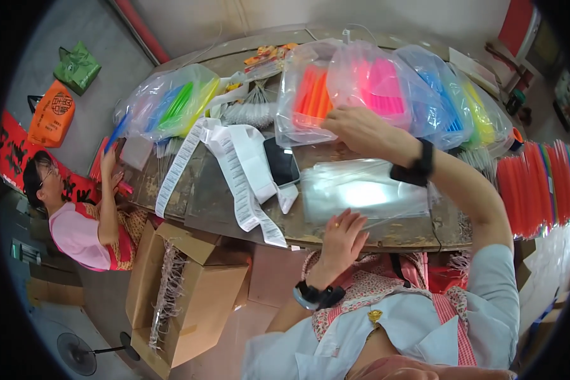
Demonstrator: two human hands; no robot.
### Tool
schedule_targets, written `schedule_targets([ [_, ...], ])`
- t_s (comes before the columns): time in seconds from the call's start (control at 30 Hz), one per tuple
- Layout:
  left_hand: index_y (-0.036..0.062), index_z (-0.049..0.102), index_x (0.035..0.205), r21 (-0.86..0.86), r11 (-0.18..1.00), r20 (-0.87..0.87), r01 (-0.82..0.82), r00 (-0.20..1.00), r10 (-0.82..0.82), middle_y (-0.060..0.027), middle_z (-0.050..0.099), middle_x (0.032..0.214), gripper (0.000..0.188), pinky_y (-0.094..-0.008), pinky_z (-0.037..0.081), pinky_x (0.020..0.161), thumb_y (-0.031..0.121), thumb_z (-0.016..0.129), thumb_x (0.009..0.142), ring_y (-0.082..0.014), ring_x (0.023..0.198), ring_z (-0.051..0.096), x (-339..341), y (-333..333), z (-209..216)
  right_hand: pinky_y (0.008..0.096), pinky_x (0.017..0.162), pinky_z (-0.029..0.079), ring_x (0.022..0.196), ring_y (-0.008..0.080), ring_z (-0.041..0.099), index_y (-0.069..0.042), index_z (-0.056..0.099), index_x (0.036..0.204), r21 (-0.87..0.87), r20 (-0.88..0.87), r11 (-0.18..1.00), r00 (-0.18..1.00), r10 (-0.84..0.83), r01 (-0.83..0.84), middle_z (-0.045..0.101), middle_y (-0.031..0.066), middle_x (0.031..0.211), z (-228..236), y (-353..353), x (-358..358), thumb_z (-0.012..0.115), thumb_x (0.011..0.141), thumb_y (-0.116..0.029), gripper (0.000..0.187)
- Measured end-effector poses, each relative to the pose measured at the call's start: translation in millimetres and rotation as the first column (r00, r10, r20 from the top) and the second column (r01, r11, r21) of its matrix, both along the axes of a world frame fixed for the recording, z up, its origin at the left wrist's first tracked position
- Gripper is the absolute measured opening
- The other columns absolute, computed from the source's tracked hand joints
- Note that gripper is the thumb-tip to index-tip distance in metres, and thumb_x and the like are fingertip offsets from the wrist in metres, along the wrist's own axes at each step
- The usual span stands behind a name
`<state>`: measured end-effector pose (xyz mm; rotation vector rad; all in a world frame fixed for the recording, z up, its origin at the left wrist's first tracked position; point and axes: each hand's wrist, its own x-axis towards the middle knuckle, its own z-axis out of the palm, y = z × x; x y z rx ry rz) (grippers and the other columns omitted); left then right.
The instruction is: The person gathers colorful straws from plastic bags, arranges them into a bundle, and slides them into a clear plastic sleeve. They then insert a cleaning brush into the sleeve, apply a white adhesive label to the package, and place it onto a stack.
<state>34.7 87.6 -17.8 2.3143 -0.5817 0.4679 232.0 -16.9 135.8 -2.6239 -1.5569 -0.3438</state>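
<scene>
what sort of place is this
Probably a small workshop or packing room: a clear plastic bag of stick-like orange items and a stack of flat, clear plastic sleeves lie on the worn brown table, with an open brown cardboard box beside it.

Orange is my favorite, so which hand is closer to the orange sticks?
Right. The right hand is beside the orange sticks; the left hand is farther, by the clear plastic sheets.

a green bag (79, 68) near an orange bag (52, 117) on the grey floor (111, 88), plus a dark fan (76, 353)
</scene>
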Motion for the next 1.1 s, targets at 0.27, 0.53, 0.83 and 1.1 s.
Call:
schedule_targets([
  [0.27, 0.0029, 0.063, 0.105, -0.176, 0.982, -0.084, -0.067, 0.995, 0.053, -0.0139, 0.063, 0.103, 0.024, -0.0433, 0.046, 0.087, 0.009, 0.064, 0.082, -0.0356, 0.102, 0.058, -34.2, 55.0, -8.9, 0.0430, 0.069, 0.052, 0.079, 0.0333, 0.066, 0.001, 0.065, 0.083, 0.005, -0.002, 0.937, 0.937, -0.348, 0.348, 0.066, 0.0193, 0.081, -86.7, 86.5, 106.5, 0.054, 0.080, -0.014, 0.019],
  [0.53, 0.0035, 0.063, 0.105, -0.193, 0.972, -0.157, -0.132, 0.982, 0.102, -0.0121, 0.065, 0.101, 0.023, -0.0441, 0.044, 0.088, 0.011, 0.064, 0.083, -0.0337, 0.102, 0.059, -31.2, 83.2, -17.9, 0.0410, 0.064, 0.055, 0.080, 0.0344, 0.068, 0.002, 0.066, 0.089, 0.015, -0.068, 0.787, 0.786, -0.615, 0.617, 0.067, 0.0204, 0.087, -112.2, 105.6, 114.7, 0.055, 0.079, -0.013, 0.021],
  [0.83, 0.0028, 0.064, 0.104, -0.199, 0.973, -0.140, -0.114, 0.986, 0.087, -0.0147, 0.065, 0.100, 0.022, -0.0419, 0.045, 0.086, 0.009, 0.063, 0.083, -0.0347, 0.099, 0.060, -25.6, 73.6, -5.6, 0.0350, 0.046, 0.049, 0.056, 0.0212, 0.059, 0.002, 0.049, 0.110, 0.280, -0.896, 0.414, 0.391, -0.212, 0.866, 0.060, 0.0134, 0.075, -75.5, 55.8, 121.7, 0.052, 0.084, -0.009, 0.029],
  [1.1, 0.0007, 0.062, 0.111, -0.482, 0.843, -0.373, -0.238, 0.927, 0.048, -0.0119, 0.067, 0.101, 0.026, -0.0344, 0.047, 0.087, 0.015, 0.060, 0.090, -0.0269, 0.098, 0.062, -13.3, 66.7, 34.4, 0.0230, 0.048, 0.045, 0.061, 0.0091, 0.050, -0.009, 0.023, 0.147, 0.428, -0.796, 0.488, 0.061, 0.602, 0.761, 0.056, 0.0070, 0.093, -29.7, -33.1, -88.2, 0.045, 0.091, -0.005, 0.060],
])
